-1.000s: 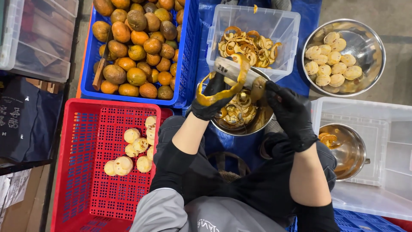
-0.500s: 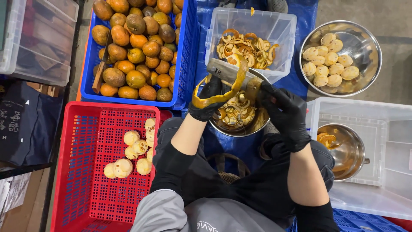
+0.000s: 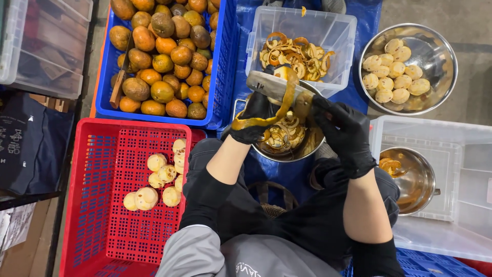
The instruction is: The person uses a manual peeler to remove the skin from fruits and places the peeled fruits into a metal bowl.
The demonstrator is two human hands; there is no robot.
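Black-gloved hands peel fruit over a steel bowl [image 3: 307,149].
Left hand [image 3: 254,119] grips the fruit, orange peel [image 3: 266,119] trailing; right hand [image 3: 344,134] clasps the knife [image 3: 275,88].

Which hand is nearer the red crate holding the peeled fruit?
Left. The left hand works just beyond the red crate's upper right corner; the right hand is farther right, past the metal bowl of peels.

**Fruit mid-peel under a broad blade**

A small round fruit [image 3: 267,134], partly pale and partly orange-brown, sits low over a steel bowl. A long curling strip of orange peel [image 3: 266,119] hangs from it. A wide flat steel knife blade [image 3: 274,87] lies tilted just above.
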